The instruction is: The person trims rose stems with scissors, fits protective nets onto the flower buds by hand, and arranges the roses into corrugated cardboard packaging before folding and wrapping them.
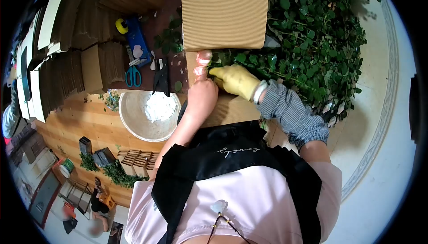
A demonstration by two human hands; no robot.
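Observation:
Two pale pink roses, an upper one (204, 57) and a lower one (200, 72), lie in line on corrugated cardboard (227, 110). My bare left hand (203, 96) is closed at the lower rose, its fingertips hidden by the hand. Close beside it, my right hand (237, 81) wears a yellow glove. Its fingers are bent together at the green stems and leaves just right of the roses; what lies between them is too small to tell. Above both hands, a folded corrugated cardboard sheet (225, 12) covers part of the stems.
Leafy stems (312, 43) fill the right side. On the left are a white-rimmed basin (149, 139), teal scissors (133, 76), a blue tool (137, 39), yellow tape (121, 26) and stacked cardboard (91, 70). A person (99, 205) sits in the lower-left background.

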